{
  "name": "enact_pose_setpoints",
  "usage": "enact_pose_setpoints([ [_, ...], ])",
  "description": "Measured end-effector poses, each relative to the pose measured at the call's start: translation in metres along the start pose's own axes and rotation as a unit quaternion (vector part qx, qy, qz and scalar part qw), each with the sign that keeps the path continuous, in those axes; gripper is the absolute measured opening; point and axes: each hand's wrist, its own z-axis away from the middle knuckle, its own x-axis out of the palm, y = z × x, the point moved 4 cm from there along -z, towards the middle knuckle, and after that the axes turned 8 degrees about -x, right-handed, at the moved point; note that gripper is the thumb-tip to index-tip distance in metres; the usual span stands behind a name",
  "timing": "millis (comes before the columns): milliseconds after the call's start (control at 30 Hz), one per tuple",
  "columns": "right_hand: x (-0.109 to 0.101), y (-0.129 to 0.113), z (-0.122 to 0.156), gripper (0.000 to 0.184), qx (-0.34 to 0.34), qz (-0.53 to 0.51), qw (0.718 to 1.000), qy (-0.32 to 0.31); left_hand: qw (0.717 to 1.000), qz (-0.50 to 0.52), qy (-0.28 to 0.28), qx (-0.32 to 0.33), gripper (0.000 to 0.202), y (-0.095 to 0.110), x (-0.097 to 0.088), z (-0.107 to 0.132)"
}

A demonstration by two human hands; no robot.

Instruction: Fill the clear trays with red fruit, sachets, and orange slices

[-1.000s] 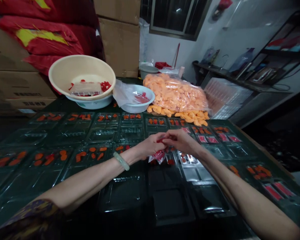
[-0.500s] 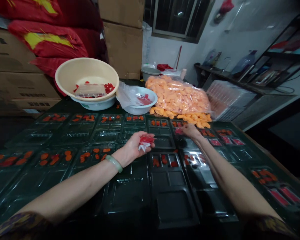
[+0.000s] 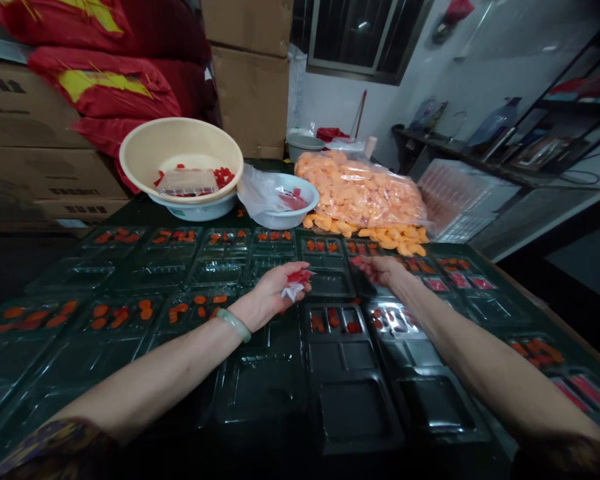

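My left hand, below a green bangle-wearing wrist, is closed around several small red packets with a white-edged piece sticking out below. Over a back-row tray, my right hand pinches a small red packet; whether it touches the tray cannot be told. Clear compartmented trays lie in rows on the dark green table. Orange and red pieces sit in their small top compartments. In trays on the right, red packets lie below the orange pieces.
A cream basin with red pieces rests on a pale blue one at the back left. Beside it stands a light blue bowl with red packets. A clear bag of orange pieces lies behind the trays. Cartons are stacked behind.
My right hand has shifted slightly down and right, still with a red packet at its fingertips. My left hand keeps its packets. The whole view has shifted slightly.
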Motion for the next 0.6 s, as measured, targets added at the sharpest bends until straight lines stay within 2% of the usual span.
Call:
enact_pose_setpoints([
  [133, -0.005, 0.003, 0.022, 0.035, -0.040, 0.102, 0.993, 0.032, 1.000, 0.012, -0.003, -0.002, 0.010, 0.002, -0.001, -0.002],
  [233, -0.015, -0.001, 0.034, 0.018, -0.123, 0.183, 0.972, 0.080, 1.000, 0.017, -0.023, -0.003, 0.015, 0.003, 0.000, 0.003],
  [333, -0.015, -0.009, 0.036, 0.005, -0.201, 0.229, 0.948, 0.092, 0.998, -0.005, -0.055, 0.019, 0.022, 0.004, 0.005, 0.014],
  [433, -0.004, -0.024, 0.038, 0.012, -0.243, 0.234, 0.938, 0.076, 0.993, -0.064, -0.082, 0.055, 0.031, 0.004, 0.008, 0.024],
  [500, 0.009, -0.039, 0.049, 0.018, -0.264, 0.223, 0.936, 0.061, 0.986, -0.099, -0.097, 0.089, 0.031, 0.004, 0.009, 0.028],
  [533, 0.018, -0.046, 0.059, 0.023, -0.271, 0.206, 0.940, 0.039, 0.982, -0.112, -0.104, 0.110, 0.028, 0.004, 0.009, 0.029],
  [600, 0.043, -0.057, 0.084, 0.035, -0.259, 0.129, 0.955, -0.059, 0.974, -0.127, -0.102, 0.155, 0.021, 0.003, 0.007, 0.028],
])
